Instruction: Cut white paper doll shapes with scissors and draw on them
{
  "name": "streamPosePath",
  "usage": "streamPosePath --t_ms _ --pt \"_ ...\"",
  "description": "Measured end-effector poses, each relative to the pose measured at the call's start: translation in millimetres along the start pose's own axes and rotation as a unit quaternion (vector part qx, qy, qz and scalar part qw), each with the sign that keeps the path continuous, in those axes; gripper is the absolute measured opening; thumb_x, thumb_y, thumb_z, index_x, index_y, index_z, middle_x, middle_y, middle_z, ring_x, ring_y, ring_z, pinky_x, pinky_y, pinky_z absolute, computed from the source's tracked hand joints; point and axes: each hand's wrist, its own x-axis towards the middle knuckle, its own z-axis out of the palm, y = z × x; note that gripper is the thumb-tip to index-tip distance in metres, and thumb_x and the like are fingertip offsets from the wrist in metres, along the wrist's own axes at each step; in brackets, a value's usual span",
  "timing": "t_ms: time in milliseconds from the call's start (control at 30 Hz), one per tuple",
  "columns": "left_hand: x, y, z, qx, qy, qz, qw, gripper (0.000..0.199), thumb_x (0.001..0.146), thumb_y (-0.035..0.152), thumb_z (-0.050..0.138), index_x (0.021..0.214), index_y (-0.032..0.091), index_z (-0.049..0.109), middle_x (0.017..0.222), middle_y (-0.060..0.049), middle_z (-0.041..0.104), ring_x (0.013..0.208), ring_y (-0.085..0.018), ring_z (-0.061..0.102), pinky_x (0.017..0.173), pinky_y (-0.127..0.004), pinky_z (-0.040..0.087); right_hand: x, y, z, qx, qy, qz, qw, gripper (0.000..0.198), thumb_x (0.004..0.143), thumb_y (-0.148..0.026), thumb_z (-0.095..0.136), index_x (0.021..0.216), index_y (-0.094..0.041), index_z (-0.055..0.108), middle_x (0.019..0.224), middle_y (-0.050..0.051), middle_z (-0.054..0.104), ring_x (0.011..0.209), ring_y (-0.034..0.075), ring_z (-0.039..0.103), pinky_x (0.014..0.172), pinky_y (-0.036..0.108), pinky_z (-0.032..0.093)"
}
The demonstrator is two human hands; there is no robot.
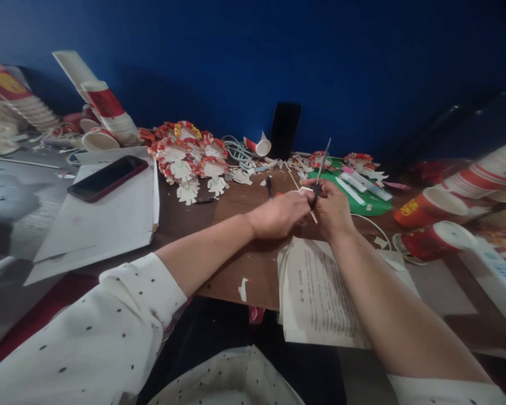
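My right hand (333, 207) is closed around a pair of scissors (324, 160), whose narrow metal blades point up and away from me. Close against it, my left hand (278, 215) is closed, with fingers pinched on a small white paper piece (306, 189). The fingertips of both hands nearly meet, so much of the paper is hidden. A thin pale strip (314, 217) sticks out below the fingers. Beneath the right forearm lies a printed booklet (316, 292). A scrap of white paper (243, 289) rests on the brown board (223, 253).
Red-and-white paper-cup figures (185, 160) are heaped at the back left. A dark phone (285, 129) leans on the blue wall. Markers (362, 183) lie on a green disc (377, 209). Stacked cups (484, 169) stand right; another phone (107, 177) rests on white sheets (101, 225) left.
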Motion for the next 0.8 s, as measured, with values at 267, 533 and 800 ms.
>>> streamPosePath --t_ms 267,533,800 --pt "-10.2 -19.4 -12.6 0.009 0.235 -0.192 0.953 0.021 0.095 0.026 0.045 0.088 0.016 0.063 0.088 -0.008 0.066 0.089 -0.018 0.058 0.086 -0.033 0.045 7.6 2.8 -7.7 0.017 0.055 0.015 0.998 0.035 0.057 -0.033 0.077 0.089 -0.019 0.069 0.064 -0.005 0.059 0.054 0.010 0.051 0.052 0.024 0.040" --pt "-16.6 -45.4 -12.4 -0.079 0.294 -0.367 0.879 0.013 0.086 0.020 0.057 0.090 0.014 0.067 0.102 -0.011 0.068 0.102 -0.019 0.058 0.093 -0.033 0.044 9.8 11.1 -6.7 0.006 0.041 -0.023 0.999 0.036 0.060 -0.033 0.077 0.093 -0.019 0.071 0.066 -0.004 0.061 0.058 0.011 0.052 0.056 0.025 0.042" --pt "-5.4 -19.3 -11.5 -0.416 0.086 -0.481 0.767 0.030 0.073 0.039 0.073 0.086 0.012 0.067 0.065 -0.001 0.060 0.049 -0.005 0.043 0.047 -0.020 0.032 5.2 5.9 -5.7 0.002 0.022 -0.025 0.999 0.040 0.060 -0.037 0.080 0.095 -0.020 0.071 0.071 -0.003 0.065 0.061 0.012 0.056 0.058 0.026 0.046"
